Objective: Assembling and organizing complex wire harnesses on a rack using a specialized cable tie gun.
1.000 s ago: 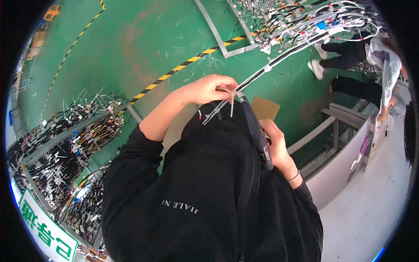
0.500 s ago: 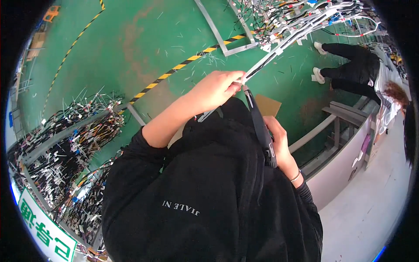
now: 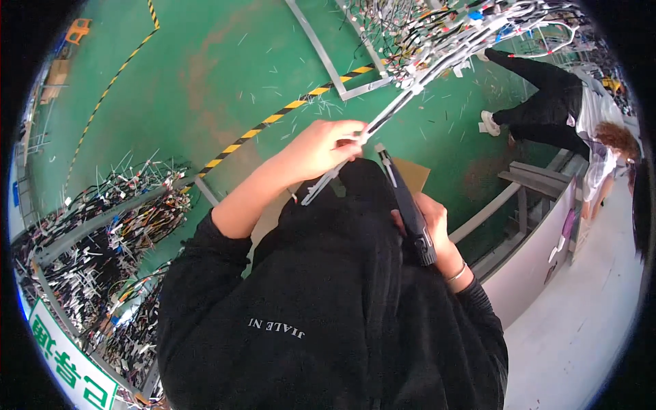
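My left hand (image 3: 320,152) grips a bundle of white and grey cables (image 3: 396,104), thumb and fingers closed around it. Below the hand, the white cable ends (image 3: 321,186) stick out over my dark clothing. My right hand (image 3: 433,217) is wrapped around a black cable tie gun (image 3: 408,212) with a narrow metal nose. That nose points up toward the bundle, a short gap to the right of my left fingers. Part of the right hand's grip is hidden behind the tool.
Tangled cables hang on metal frames at upper right and on a rack (image 3: 102,212) at left. A co-worker (image 3: 564,102) bends over a white table (image 3: 567,321) at right. Cardboard (image 3: 412,175) lies beyond the tool; cut tie ends litter the green floor (image 3: 225,75).
The tool's nose has come away from the bundle. My left hand has shifted slightly left and down with the cables, and the cable ends below it show more.
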`<state>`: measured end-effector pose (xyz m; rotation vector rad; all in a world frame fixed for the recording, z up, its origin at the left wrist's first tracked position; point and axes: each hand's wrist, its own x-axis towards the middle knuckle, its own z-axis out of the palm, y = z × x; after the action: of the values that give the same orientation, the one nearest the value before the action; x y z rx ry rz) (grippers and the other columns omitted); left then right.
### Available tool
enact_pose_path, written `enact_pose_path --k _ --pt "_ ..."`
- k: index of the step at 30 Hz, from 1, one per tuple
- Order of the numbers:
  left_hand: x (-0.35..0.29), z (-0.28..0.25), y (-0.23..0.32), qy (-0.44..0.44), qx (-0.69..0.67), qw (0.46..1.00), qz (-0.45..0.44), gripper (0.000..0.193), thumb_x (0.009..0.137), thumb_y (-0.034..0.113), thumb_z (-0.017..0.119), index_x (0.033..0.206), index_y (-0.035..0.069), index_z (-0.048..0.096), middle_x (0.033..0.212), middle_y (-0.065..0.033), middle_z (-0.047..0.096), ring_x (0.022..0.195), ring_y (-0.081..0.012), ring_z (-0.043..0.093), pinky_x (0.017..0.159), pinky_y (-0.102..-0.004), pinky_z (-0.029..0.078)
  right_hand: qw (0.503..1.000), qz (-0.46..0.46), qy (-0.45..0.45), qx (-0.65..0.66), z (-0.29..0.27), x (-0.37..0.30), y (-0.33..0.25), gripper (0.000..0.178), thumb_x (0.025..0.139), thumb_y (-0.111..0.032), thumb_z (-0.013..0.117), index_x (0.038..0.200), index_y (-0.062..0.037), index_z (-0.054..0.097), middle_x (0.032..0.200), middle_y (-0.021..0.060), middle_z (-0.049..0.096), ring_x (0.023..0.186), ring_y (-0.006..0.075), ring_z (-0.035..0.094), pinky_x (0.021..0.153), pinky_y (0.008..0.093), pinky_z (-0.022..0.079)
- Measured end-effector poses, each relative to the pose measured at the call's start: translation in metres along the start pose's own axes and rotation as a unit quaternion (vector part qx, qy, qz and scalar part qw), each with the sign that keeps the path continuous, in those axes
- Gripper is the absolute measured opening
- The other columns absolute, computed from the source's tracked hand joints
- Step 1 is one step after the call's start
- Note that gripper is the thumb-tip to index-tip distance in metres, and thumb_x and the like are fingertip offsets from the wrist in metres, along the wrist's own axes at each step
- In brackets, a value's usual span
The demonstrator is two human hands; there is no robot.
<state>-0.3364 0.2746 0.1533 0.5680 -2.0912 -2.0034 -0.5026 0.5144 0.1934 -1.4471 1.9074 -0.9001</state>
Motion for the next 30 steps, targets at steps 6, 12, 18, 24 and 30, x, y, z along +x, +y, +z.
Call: enact_pose_path --k 6,12,18,24,30 --pt "0.007 0.01 -0.01 -0.227 -0.132 0.958 -0.117 0.038 0.096 0.007 0.065 0.133 -0.001 0.06 0.096 -0.0045 0.071 0.091 -0.0112 0.068 0.087 -0.0297 0.054 0.998 -0.053 0.031 -0.034 0.004 0.1 0.128 0.04 0.08 -0.018 0.074 0.114 0.0005 0.061 0.095 0.0182 0.063 0.089 0.0377 0.065 0.08 0.0438 0.052" --pt "0.071 0.046 -0.038 -0.359 -0.05 0.926 -0.101 0.037 0.093 0.011 0.065 0.13 0.006 0.065 0.098 -0.0048 0.075 0.091 -0.0113 0.068 0.085 -0.0314 0.054 0.97 -0.232 -0.029 0.068 0.017 0.247 0.068 0.038 0.081 -0.019 0.076 0.111 -0.0005 0.061 0.097 0.0164 0.064 0.092 0.0366 0.065 0.081 0.0422 0.052" --pt "0.127 0.131 -0.059 -0.397 0.066 0.916 -0.003 0.041 0.095 0.021 0.068 0.129 -0.001 0.059 0.119 -0.0132 0.069 0.109 -0.0218 0.065 0.092 -0.0378 0.049 0.931 -0.332 0.005 0.153 -0.031 0.282 0.013 0.046 0.076 -0.017 0.085 0.109 0.0009 0.058 0.087 0.0113 0.057 0.075 0.0297 0.058 0.067 0.0393 0.048" --pt "0.253 0.063 0.02 0.183 -0.252 0.949 -0.037 0.048 0.079 0.007 0.076 0.123 0.003 0.057 0.115 -0.0083 0.053 0.108 -0.021 0.055 0.095 -0.0351 0.047 0.893 -0.427 0.084 0.115 -0.169 0.229 0.001 0.053 0.077 -0.013 0.085 0.119 0.0056 0.058 0.103 0.0178 0.064 0.089 0.0325 0.065 0.078 0.0384 0.053" --pt "0.41 0.101 -0.001 0.319 0.009 0.915 0.248 0.021 0.089 0.007 0.067 0.11 0.005 0.064 0.12 -0.0186 0.055 0.111 -0.0384 0.057 0.096 -0.0417 0.047 0.93 -0.327 0.121 0.115 -0.23 0.18 0.043 0.046 0.08 -0.01 0.081 0.116 0.0082 0.058 0.098 0.0181 0.065 0.088 0.0331 0.064 0.077 0.0418 0.053"
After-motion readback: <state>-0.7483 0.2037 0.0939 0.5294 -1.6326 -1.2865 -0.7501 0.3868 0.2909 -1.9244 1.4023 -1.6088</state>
